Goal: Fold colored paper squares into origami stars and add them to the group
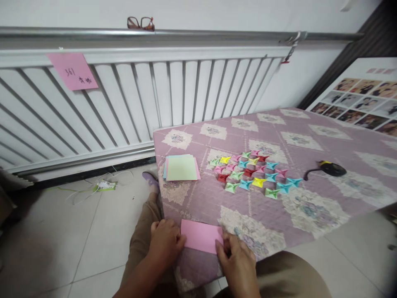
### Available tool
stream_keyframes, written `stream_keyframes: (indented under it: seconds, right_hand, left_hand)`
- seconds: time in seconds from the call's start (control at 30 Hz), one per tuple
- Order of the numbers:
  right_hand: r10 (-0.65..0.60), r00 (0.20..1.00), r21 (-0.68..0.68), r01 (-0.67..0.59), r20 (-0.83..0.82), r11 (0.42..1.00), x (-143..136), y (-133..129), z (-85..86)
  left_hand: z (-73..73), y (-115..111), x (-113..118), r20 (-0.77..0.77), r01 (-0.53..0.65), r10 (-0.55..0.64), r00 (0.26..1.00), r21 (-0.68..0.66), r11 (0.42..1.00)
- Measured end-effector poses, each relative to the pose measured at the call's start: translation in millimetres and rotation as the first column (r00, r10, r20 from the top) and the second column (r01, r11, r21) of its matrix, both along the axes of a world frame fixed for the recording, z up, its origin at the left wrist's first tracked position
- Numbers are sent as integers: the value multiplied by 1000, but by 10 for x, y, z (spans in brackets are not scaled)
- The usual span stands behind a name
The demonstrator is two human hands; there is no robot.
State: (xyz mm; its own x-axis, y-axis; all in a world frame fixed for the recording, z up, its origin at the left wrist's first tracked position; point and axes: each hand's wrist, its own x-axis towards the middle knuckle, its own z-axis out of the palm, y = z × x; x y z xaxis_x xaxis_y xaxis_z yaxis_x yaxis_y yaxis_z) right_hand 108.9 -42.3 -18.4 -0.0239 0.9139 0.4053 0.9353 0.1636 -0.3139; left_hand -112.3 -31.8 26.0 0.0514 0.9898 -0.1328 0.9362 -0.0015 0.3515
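A pink paper rectangle (pixel 201 236) lies near the table's front edge, between my two hands. My left hand (pixel 166 242) pinches its left end, with the thumb at the edge. At the right end, my right hand (pixel 237 258) holds the paper between thumb and curled fingers. Farther back on the left sits a stack of square paper sheets (pixel 181 168), pale green on top with blue and pink edges showing. Several small folded paper pieces (pixel 258 182) in green, yellow, red, pink and blue stand in rows to the right of the stack.
The table (pixel 198 198) has a purple patterned cloth. A black object (pixel 333 169) with a strap lies on its right side. Behind are a white radiator (pixel 186 91), a pink note (pixel 73 71) and glasses (pixel 141 23) on a rail. A photo board (pixel 366 99) stands at right.
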Motion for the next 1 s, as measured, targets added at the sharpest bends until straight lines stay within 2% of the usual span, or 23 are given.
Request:
stream_keyframes:
  seconds: [0.2,0.73,0.9,0.97,1.0]
  right_hand:
    - [17,1000,20,-17,-4,1000,20,5,-33]
    - [-15,999,-64,12,-44,998,12,5,-38]
    - [-14,1000,-49,13,-25,999,0,-11,-19]
    - [-16,1000,-43,16,-12,999,-7,-22,-10]
    - [-17,1000,-42,17,-8,999,-11,-26,-8]
  left_hand:
    - [-23,-2,-3,6,-3,3,1000,23,1000]
    - [-50,-33,9,-32,24,-21,999,80,997]
    - [-159,-102,14,-21,-12,17,1000,222,975]
    - [-217,-107,1,-26,45,-38,999,348,936]
    - [-239,-98,-10,-41,122,-115,993,411,903]
